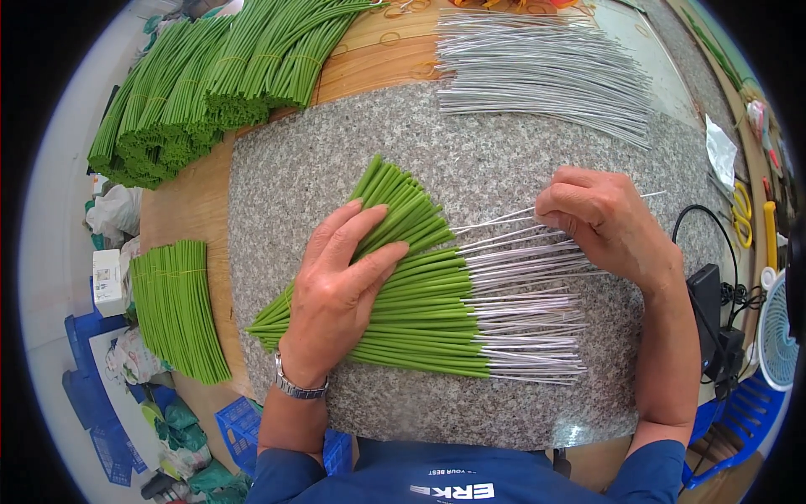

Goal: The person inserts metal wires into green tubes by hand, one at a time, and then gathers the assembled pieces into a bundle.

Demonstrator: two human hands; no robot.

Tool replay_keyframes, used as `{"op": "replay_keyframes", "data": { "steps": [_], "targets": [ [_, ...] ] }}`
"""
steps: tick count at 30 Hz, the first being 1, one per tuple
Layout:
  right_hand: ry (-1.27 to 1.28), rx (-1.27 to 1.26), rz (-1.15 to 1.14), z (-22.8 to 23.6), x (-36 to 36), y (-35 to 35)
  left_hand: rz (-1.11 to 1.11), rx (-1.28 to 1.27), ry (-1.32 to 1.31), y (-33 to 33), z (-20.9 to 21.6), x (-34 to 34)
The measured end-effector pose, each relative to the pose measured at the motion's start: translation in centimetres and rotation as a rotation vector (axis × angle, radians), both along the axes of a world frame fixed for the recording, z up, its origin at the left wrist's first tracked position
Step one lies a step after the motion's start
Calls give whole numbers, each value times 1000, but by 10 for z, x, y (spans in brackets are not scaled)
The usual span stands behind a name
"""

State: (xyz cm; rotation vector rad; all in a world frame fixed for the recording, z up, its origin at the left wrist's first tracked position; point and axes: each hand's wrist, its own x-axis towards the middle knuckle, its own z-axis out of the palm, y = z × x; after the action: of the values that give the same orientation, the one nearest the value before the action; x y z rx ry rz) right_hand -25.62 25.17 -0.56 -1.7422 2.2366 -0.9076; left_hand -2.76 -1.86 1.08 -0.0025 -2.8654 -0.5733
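Note:
Thin green plastic tubes (420, 323) lie fanned out over the granite slab. Silver wires (533, 343) stick out of the right ends of the lower tubes. The upper tubes in the fan (393, 186) show open ends with no wire. My left hand (329, 273), with a metal watch at the wrist, presses down on the tubes and grips them between thumb and fingers. On the right, my right hand (598, 220) pinches thin wire between thumb and fingertips. That wire runs left to the tube ends beside the bare ones; how many wires are pinched is hidden.
A pile of loose silver wires (541, 76) lies at the back right. Tied bundles of green tubes (227, 71) are stacked at the back left, another bundle (179, 311) at the left. Yellow scissors (741, 214), a black adapter (714, 323) and a blue basket (779, 332) stand right.

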Motion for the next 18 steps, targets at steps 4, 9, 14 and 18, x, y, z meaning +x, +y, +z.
{"op": "replay_keyframes", "data": {
  "steps": [4, 9, 14, 18],
  "targets": [
    [-25, -1, 7, -1, 1, 1, -2, 6, 3, 1, -3, 0],
    [28, -21, 19, 0, 12, -8, -13, -7, 14, 1, -1, -1],
    [279, -155, 91, -8, 42, -36, -20, -19, 36, 1, 0, 0],
    [324, -161, 148, -16, 50, -44, 7, -23, 3, 2, 1, 0]
  ]
}}
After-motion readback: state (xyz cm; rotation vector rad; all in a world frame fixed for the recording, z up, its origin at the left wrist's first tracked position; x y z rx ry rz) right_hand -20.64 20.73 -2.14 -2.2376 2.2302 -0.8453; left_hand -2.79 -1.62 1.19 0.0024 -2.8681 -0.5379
